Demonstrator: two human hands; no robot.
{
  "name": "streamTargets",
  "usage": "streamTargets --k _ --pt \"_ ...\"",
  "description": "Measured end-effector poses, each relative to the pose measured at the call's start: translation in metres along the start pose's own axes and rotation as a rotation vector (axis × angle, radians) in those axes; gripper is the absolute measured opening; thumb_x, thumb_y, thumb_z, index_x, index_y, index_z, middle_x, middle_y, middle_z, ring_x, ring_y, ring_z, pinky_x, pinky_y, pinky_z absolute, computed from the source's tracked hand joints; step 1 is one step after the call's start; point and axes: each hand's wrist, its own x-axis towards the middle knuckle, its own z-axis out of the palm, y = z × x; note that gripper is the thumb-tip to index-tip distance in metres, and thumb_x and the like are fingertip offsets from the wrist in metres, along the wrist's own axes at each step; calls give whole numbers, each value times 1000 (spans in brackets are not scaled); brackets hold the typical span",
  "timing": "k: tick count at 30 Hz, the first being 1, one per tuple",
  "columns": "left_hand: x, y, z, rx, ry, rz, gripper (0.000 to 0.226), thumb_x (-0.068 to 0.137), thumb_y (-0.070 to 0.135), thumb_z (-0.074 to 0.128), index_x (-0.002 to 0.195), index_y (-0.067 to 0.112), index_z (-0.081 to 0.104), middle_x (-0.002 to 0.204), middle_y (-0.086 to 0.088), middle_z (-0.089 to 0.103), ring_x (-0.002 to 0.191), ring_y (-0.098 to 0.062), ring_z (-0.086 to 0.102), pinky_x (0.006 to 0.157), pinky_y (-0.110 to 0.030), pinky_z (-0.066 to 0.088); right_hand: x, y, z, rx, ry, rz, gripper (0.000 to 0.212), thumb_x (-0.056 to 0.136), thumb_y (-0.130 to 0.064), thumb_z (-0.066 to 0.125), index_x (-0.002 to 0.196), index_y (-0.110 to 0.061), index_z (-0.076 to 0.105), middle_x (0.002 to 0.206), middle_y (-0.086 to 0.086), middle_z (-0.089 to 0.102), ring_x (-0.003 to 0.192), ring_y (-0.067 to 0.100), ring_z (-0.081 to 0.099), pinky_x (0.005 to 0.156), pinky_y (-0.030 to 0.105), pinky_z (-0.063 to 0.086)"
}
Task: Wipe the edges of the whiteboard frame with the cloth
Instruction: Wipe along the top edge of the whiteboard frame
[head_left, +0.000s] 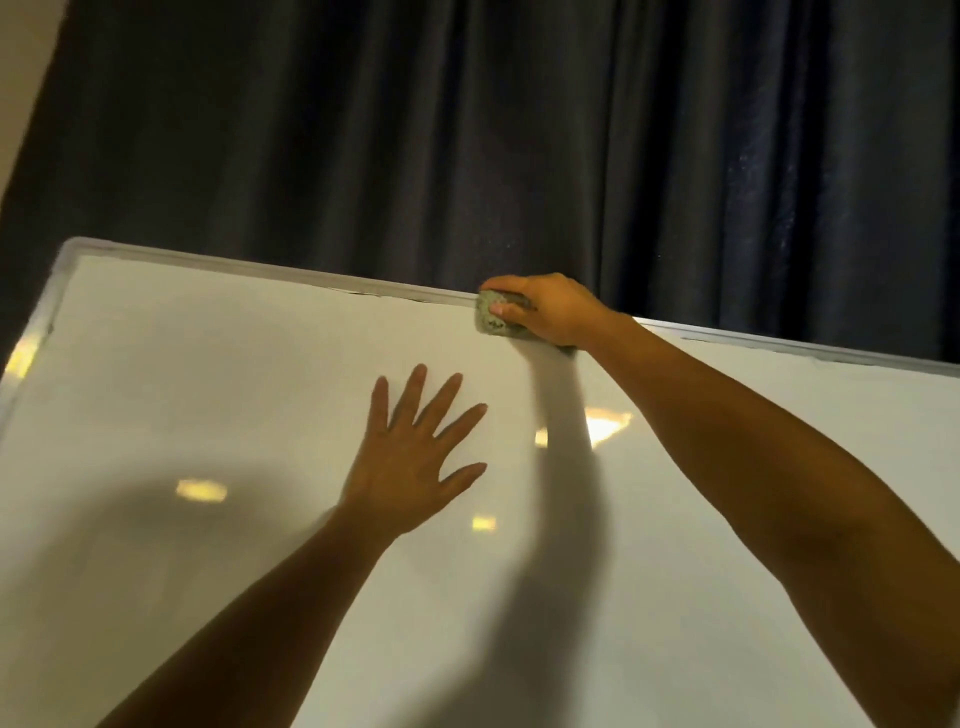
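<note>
A large whiteboard (208, 395) fills the lower part of the head view, edged by a thin silver frame (260, 268) along its top and left side. My right hand (550, 312) grips a small grey-green cloth (488, 314) and presses it against the top frame edge near the middle. Most of the cloth is hidden under the fingers. My left hand (410, 462) lies flat on the board's white surface below and left of the cloth, fingers spread, holding nothing.
A dark blue curtain (519, 130) hangs close behind the board's top edge. A strip of pale wall (21, 78) shows at the far left. Ceiling-light reflections and arm shadows lie across the board.
</note>
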Motion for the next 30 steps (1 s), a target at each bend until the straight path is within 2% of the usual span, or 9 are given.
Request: streamTargets --k 4,9,11,14,16,19,24,26,30 --pt "16 47 5 -13 1 94 74 101 75 28 165 38 22 177 -1 7 163 -35 3 125 -70 11 -35 55 -17 12 1 13 47 98 -53 47 143 -41 43 135 6 59 115 30 59 99 45 51" --pt "11 56 10 -11 -8 34 73 102 72 30 165 37 22 177 0 7 163 -32 4 125 -70 11 -89 147 -39 -24 30 95 45 98 -51 48 142 -41 45 132 11 61 113 34 59 99 46 49" --pt "9 59 10 20 -12 18 73 102 71 30 165 34 26 177 -2 8 163 -32 5 126 -69 9 -95 161 -39 -25 33 113 45 98 -52 47 142 -42 45 132 12 60 113 35 59 98 46 50" --pt "14 79 7 26 21 -26 72 102 69 34 162 28 36 176 -5 14 163 -32 8 127 -67 9 -89 155 -38 -42 50 67 46 97 -58 44 140 -42 45 128 11 62 108 33 60 89 41 49" --pt "28 107 3 -20 34 20 71 102 69 38 160 29 40 175 -5 16 163 -31 9 126 -67 9 -81 142 -38 -51 73 30 47 94 -63 43 137 -43 47 126 7 64 107 30 61 86 40 48" --pt "59 157 0 -54 -16 130 70 102 71 36 161 34 36 175 -5 18 162 -33 11 127 -65 9 -65 113 -32 -61 72 -41 50 94 -65 41 137 -41 48 127 3 64 109 28 61 85 40 49" --pt "105 199 8 -51 -43 175 77 99 77 31 161 31 32 171 -10 28 158 -40 22 125 -65 7 -48 89 -26 -54 72 -83 48 95 -61 43 138 -40 47 128 3 63 105 25 60 77 33 41" --pt "111 203 15 -58 -48 175 80 99 78 24 163 29 28 173 -10 23 160 -39 17 126 -63 3 -51 98 -30 -39 57 -67 46 96 -58 46 138 -40 48 127 4 63 99 22 58 78 34 45" --pt "121 225 29 -102 -47 205 81 100 78 20 165 30 24 175 -7 15 162 -36 8 129 -61 -2 -64 128 -41 -15 8 -42 44 96 -54 50 137 -39 50 129 3 63 108 25 60 94 42 52"
